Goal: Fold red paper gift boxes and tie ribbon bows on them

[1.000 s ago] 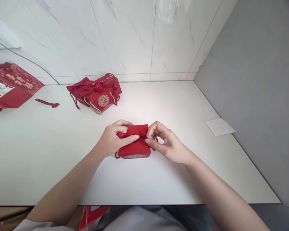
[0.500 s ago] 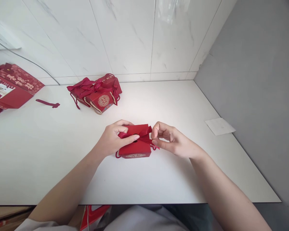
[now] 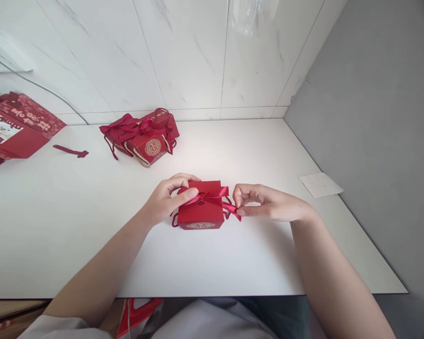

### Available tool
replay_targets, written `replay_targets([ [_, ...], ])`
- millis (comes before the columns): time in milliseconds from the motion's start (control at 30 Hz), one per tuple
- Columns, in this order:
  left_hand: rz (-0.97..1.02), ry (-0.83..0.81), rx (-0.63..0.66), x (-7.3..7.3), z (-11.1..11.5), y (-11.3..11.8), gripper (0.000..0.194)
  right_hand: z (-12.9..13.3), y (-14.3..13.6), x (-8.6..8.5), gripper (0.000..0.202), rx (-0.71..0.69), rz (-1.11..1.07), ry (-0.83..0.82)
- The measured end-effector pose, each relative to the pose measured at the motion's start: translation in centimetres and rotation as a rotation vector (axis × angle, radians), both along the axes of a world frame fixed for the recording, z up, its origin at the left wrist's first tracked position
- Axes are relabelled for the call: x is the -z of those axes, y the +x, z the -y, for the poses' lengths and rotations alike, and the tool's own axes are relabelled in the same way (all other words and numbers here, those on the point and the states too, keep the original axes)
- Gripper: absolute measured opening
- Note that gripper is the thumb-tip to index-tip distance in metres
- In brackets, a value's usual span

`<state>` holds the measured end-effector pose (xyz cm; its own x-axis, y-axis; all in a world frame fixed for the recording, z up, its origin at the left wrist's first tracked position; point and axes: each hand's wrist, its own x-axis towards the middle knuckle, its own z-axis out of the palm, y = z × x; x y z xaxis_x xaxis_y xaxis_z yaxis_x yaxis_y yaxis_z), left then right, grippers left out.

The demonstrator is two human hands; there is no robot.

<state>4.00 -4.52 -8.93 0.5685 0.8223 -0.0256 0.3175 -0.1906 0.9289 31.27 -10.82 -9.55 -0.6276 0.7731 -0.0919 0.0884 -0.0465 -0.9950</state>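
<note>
A small red gift box (image 3: 202, 214) with a gold round emblem on its near side and red cord handles stands on the white table in front of me. Across its top runs a red ribbon (image 3: 212, 195), tied in a bow at the middle. My left hand (image 3: 169, 197) grips the box's left side, its thumb on top over the ribbon's left loop and its fingers behind, partly hidden. Right of the box, my right hand (image 3: 259, 202) pinches the free ribbon tail between thumb and forefinger.
Several red gift boxes (image 3: 151, 146) with ribbons and cords lie grouped near the tiled wall. A dark red strip (image 3: 70, 151) is left of them, beside larger red boxes (image 3: 28, 125). A white paper (image 3: 321, 184) lies by the right edge.
My right hand has moved right with the ribbon tail, away from the box. My left thumb has drawn back left from the bow's middle, and the box has shifted slightly right.
</note>
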Motion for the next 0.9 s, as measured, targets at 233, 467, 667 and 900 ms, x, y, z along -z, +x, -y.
replay_targets([
  [233, -0.060, 0.179, -0.259, -0.7, -0.2, -0.7, 0.031, -0.4, -0.8, 0.6, 0.019, 0.331, -0.045, 0.059],
  [467, -0.512, -0.142, -0.116, -3.4, -0.7, -3.5, 0.058, -0.5, -3.2, 1.4, 0.020, 0.476, -0.032, 0.208],
  [667, -0.400, -0.518, 0.056, -4.2, 0.5, -2.9, 0.042, 0.1, -3.9, 1.3, 0.016, 0.343, -0.033, 0.264],
  [900, -0.292, -0.662, 0.132, -4.6, 1.5, -2.6, 0.040, 0.3, -4.0, 1.1, 0.017, 0.336, -0.012, 0.262],
])
